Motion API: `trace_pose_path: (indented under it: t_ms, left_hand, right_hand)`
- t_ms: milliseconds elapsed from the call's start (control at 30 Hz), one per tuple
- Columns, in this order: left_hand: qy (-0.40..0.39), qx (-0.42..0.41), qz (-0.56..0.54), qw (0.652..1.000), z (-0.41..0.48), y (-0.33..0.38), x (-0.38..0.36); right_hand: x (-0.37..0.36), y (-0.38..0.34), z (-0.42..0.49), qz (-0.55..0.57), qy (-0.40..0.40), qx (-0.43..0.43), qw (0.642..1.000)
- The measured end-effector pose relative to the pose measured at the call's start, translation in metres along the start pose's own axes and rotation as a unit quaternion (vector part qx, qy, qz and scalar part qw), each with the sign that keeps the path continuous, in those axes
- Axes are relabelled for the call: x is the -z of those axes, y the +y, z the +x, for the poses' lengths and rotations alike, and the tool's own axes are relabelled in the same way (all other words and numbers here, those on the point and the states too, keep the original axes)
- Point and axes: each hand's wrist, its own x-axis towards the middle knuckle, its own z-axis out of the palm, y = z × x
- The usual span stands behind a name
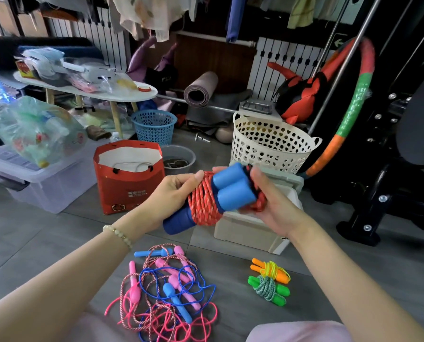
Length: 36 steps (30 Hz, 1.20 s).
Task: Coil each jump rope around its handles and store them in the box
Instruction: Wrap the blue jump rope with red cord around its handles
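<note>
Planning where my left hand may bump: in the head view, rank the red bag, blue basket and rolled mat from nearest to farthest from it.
1. Red bag, on the floor just left of the left hand.
2. Blue basket, behind the bag.
3. Rolled mat, farthest back, by the radiator.

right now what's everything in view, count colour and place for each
red rope: 1, red-white cord wound on blue handles, held in both hands
box: 1, white, floor behind the hands
orange rope: 1, yellow cord, coiled, floor front right
green rope: 1, grey-green cord, coiled, beside the orange one
loose ropes: several, pink and blue, tangled, floor front centre
paper bag: 1, red, floor left of box
laundry basket: 1, cream, behind box
small basket: 1, blue, back left
hoop: 1, red-green-orange, leaning at right
left hand: 1, grips the red rope's coils
right hand: 1, holds its upper end
</note>
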Motion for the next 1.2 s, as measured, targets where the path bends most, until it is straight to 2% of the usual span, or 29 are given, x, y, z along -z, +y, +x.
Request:
trace_pose_path:
  t_ms: [33,100,167,200,267,367,467,500,533,567,633,700,767,867,933,1100,1200]
  left_hand:
    - [0.02,0.014,-0.029,0.999,0.002,0.0,-0.003]
    - [0.044,0.036,-0.065,0.996,0.004,0.0,-0.007]
    - [0.036,0.066,-0.078,0.994,0.006,-0.001,-0.011]
    - [0.03,0.081,-0.067,0.994,0.007,-0.002,-0.013]
    - [0.036,0.077,0.001,0.996,0.01,-0.001,-0.015]
    - [0.035,-0.018,0.08,0.996,0.013,0.0,-0.016]
    - [-0.011,-0.088,0.238,0.967,0.007,-0.006,-0.018]
    - [-0.012,-0.096,0.26,0.961,0.008,-0.008,-0.019]
    - [0.0,-0.093,0.248,0.964,0.009,-0.009,-0.02]
    - [0.017,-0.077,0.189,0.979,0.008,-0.005,-0.021]
    - [0.047,0.012,0.0,0.999,0.008,0.006,-0.024]
    - [0.059,0.114,-0.143,0.981,0.009,0.013,-0.024]
    - [0.06,0.156,-0.205,0.965,0.009,0.013,-0.02]
    - [0.048,0.184,-0.218,0.957,0.009,0.009,-0.013]
    - [0.042,0.196,-0.204,0.958,0.009,0.007,-0.011]
    - [0.013,0.195,-0.146,0.97,0.004,0.009,-0.017]
    - [0.003,0.185,-0.111,0.976,0.002,0.012,-0.023]
  right_hand:
    - [-0.004,0.001,0.001,0.025,0.012,-0.008,1.0]
    - [-0.011,0.007,0.007,-0.018,0.069,-0.003,0.997]
    - [-0.021,0.012,0.014,-0.072,0.149,-0.007,0.986]
    - [-0.024,0.015,0.017,-0.061,0.178,-0.012,0.982]
    - [-0.026,0.02,0.022,-0.016,0.213,-0.011,0.977]
    - [-0.026,0.016,0.026,-0.011,0.25,-0.017,0.968]
    - [-0.024,0.016,0.031,0.026,0.244,-0.03,0.969]
    - [-0.023,0.016,0.031,0.043,0.233,-0.035,0.971]
    - [-0.022,0.015,0.031,0.053,0.217,-0.039,0.974]
    - [-0.02,0.013,0.031,0.057,0.198,-0.038,0.978]
    - [-0.014,0.011,0.032,0.049,0.17,-0.024,0.984]
    - [-0.01,0.012,0.033,-0.047,0.191,0.016,0.98]
    - [-0.007,0.015,0.032,-0.19,0.229,0.11,0.948]
    - [-0.006,0.016,0.029,-0.317,0.234,0.177,0.902]
    - [-0.004,0.011,0.026,-0.343,0.236,0.195,0.888]
    - [-0.013,0.004,0.024,-0.215,0.186,0.191,0.94]
    - [-0.014,0.006,0.026,-0.222,0.174,0.179,0.943]
